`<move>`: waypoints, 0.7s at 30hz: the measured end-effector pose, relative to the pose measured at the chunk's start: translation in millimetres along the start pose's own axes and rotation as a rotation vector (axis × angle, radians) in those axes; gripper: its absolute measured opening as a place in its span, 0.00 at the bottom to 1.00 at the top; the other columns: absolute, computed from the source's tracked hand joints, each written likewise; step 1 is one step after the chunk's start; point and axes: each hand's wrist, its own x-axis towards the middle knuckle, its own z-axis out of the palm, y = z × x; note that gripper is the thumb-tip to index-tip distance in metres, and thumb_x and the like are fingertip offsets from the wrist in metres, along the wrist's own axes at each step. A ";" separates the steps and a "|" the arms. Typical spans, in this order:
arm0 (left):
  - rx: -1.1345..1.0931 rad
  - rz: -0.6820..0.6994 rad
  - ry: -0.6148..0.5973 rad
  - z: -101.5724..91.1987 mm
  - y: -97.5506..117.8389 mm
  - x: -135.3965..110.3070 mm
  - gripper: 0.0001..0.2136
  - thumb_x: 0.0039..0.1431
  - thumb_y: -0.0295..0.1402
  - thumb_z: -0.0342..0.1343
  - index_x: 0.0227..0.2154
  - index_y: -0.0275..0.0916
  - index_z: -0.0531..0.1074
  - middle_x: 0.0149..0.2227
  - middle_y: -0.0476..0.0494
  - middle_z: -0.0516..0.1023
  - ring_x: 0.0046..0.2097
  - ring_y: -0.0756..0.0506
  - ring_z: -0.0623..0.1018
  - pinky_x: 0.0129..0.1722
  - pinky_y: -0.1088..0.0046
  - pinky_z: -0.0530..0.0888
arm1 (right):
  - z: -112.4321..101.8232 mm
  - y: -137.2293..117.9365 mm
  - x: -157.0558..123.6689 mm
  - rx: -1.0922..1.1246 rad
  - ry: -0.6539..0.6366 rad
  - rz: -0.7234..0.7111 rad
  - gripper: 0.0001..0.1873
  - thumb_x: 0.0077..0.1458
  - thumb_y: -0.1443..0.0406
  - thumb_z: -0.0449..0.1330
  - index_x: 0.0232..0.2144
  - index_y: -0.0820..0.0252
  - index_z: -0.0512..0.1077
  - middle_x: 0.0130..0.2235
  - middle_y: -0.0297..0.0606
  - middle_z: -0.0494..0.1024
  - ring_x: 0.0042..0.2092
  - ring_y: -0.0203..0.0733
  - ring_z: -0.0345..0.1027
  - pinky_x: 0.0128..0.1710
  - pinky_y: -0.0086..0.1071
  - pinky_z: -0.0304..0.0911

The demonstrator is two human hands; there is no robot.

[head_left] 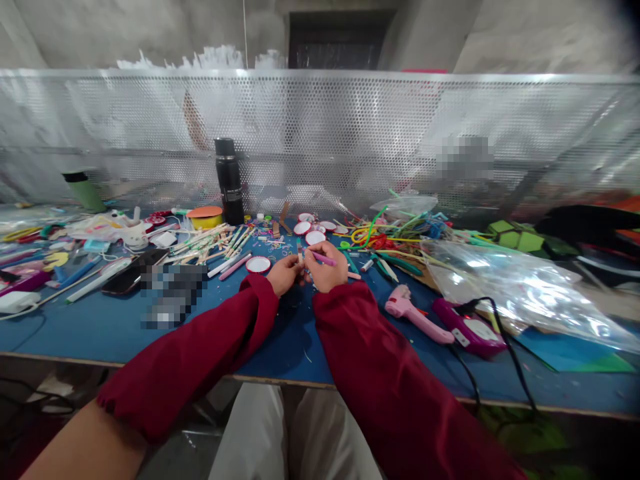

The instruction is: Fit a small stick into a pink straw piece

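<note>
My right hand [329,268] is closed around a slim purple pen-like stick [324,258], which slants across the fingers. Close beside it, my left hand [283,275] pinches something small and pale; the fingers hide most of it, so its kind does not show. The two hands almost meet over the blue table. Round white dishes with red rims lie near them, one dish [258,265] just left of my left hand and another dish [315,237] behind the fingertips. Two thin rods, a white rod [230,265] and a pink rod [235,267], rest to the left.
A black bottle [229,183] stands at the back. On the right lie a pink glue-gun-shaped tool [417,317], a purple box [470,329] with a black cable, and clear plastic bags [530,287]. Leftward are a phone [134,272] and several patterned sticks [200,245].
</note>
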 end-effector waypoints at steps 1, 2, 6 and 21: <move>-0.003 0.003 -0.001 0.2 0.1 0.0 0.04 0.57 0.31 0.57 0.33 0.36 0.71 0.17 0.55 0.70 0.17 0.55 0.68 0.18 0.81 0.63 | -0.3 -0.3 0.2 -0.003 0.004 -0.005 0.07 0.50 0.59 0.57 0.28 0.55 0.71 0.26 0.31 0.75 0.27 0.37 0.68 0.28 0.30 0.62; -0.006 0.005 -0.001 0.3 0.1 0.1 0.04 0.57 0.31 0.57 0.33 0.35 0.71 0.17 0.55 0.70 0.17 0.55 0.68 0.18 0.81 0.63 | -0.5 -0.6 0.4 -0.006 0.007 -0.010 0.07 0.50 0.59 0.57 0.28 0.55 0.71 0.26 0.31 0.76 0.27 0.38 0.68 0.29 0.31 0.62; -0.009 0.005 0.008 -0.4 -0.5 0.5 0.04 0.56 0.31 0.57 0.31 0.35 0.70 0.18 0.54 0.70 0.17 0.55 0.68 0.19 0.80 0.63 | -0.9 -1.0 0.8 -0.013 -0.002 -0.018 0.07 0.49 0.59 0.58 0.27 0.55 0.71 0.26 0.31 0.75 0.28 0.38 0.68 0.29 0.31 0.62; 0.023 0.003 0.017 -1.2 -1.7 1.8 0.05 0.57 0.32 0.57 0.31 0.35 0.70 0.19 0.53 0.72 0.17 0.55 0.69 0.18 0.81 0.60 | 0.2 1.7 0.7 0.020 0.000 -0.023 0.08 0.51 0.58 0.57 0.28 0.55 0.71 0.27 0.31 0.76 0.28 0.38 0.68 0.29 0.31 0.63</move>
